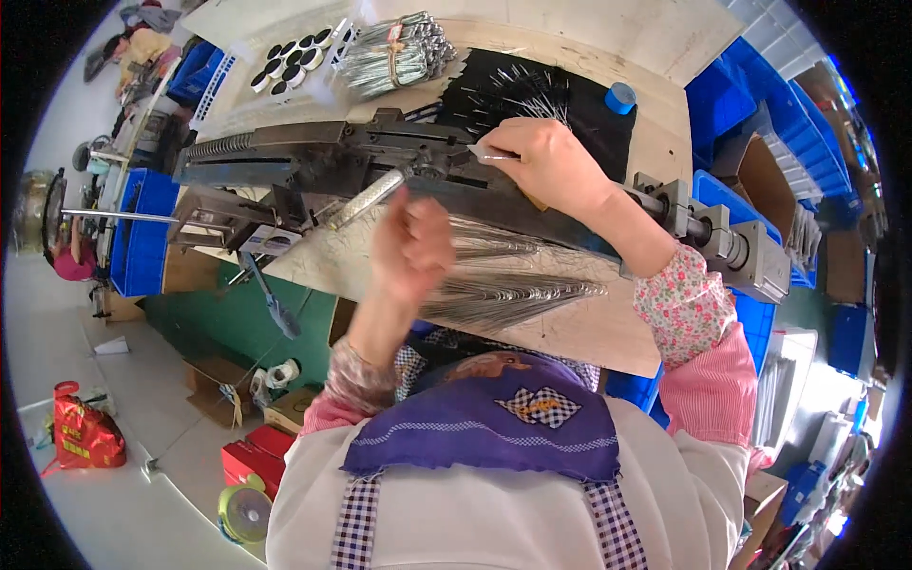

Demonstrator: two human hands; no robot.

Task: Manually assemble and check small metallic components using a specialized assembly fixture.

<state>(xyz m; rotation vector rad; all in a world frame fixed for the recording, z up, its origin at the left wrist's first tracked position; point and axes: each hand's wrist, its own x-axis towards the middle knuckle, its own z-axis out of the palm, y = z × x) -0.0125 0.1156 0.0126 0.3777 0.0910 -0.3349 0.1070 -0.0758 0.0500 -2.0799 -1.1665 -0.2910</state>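
Note:
My right hand point(560, 169) is closed in a pinch over the dark metal bench fixture point(380, 152). At its fingertips is a small thin piece point(489, 152), pale with a dark line; its kind is unclear. Smeared by motion, my left hand point(413, 247) hovers above the bench with its fingers seemingly curled, just below a silver lever handle point(370, 198). I cannot make out whether it holds anything. Bundles of thin metal wires point(513, 293) lie fanned out between my forearms. Behind the fixture, short metal rods point(532, 98) are scattered over a black cloth point(608, 128).
A tied bundle of metal wire pieces point(394, 57) lies at the back, beside a white basket point(217, 90) with several black-and-white round spools. A blue tape roll point(620, 98) stands on the cloth. Metal shaft blocks point(722, 242) bound the right. Blue bins point(142, 233) flank the bench.

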